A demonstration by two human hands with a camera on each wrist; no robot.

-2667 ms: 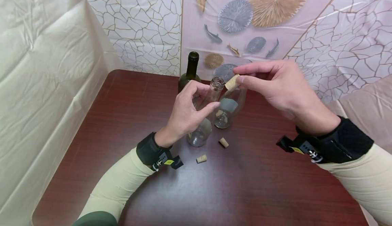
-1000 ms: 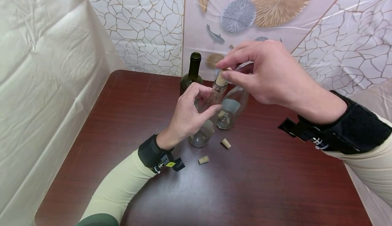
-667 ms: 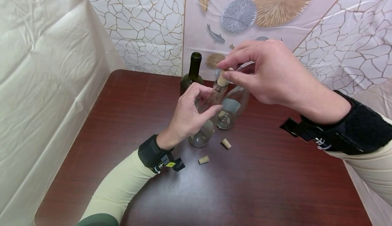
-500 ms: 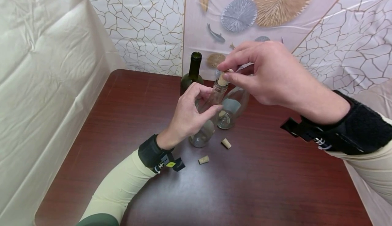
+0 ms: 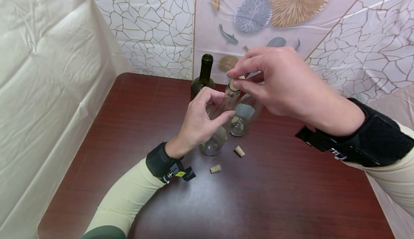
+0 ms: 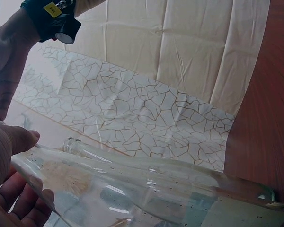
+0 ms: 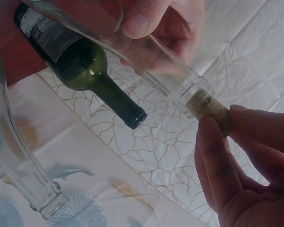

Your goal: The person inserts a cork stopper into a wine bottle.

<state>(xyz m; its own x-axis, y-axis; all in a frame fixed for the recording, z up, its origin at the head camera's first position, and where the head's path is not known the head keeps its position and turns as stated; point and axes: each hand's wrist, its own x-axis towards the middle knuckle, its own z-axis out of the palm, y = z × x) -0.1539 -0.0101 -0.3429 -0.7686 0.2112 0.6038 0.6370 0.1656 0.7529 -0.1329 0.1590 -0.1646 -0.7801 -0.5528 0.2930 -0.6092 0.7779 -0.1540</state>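
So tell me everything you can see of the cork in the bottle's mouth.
The cork is a short, tan, speckled, roughly cylindrical stopper that looks like natural cork. One end sits inside the neck of the nearer clear glass bottle, about in line with it; the other sticks out, pinched by the right hand.

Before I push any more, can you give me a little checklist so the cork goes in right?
1. Left hand holding the clear glass bottle: ok, its thumb and fingers are around it.
2. Right hand pinching the cork: ok.
3. Cork started into the bottle's mouth: ok, one end is inside.
4. Cork all the way in: not ok, part of it sticks out above the rim.
5. Cork tight: cannot tell, pictures don't show how snug it is.
6. Two loose corks, the nearer and the farther, away from the bottle's base: ok, both lie apart from it on the table.
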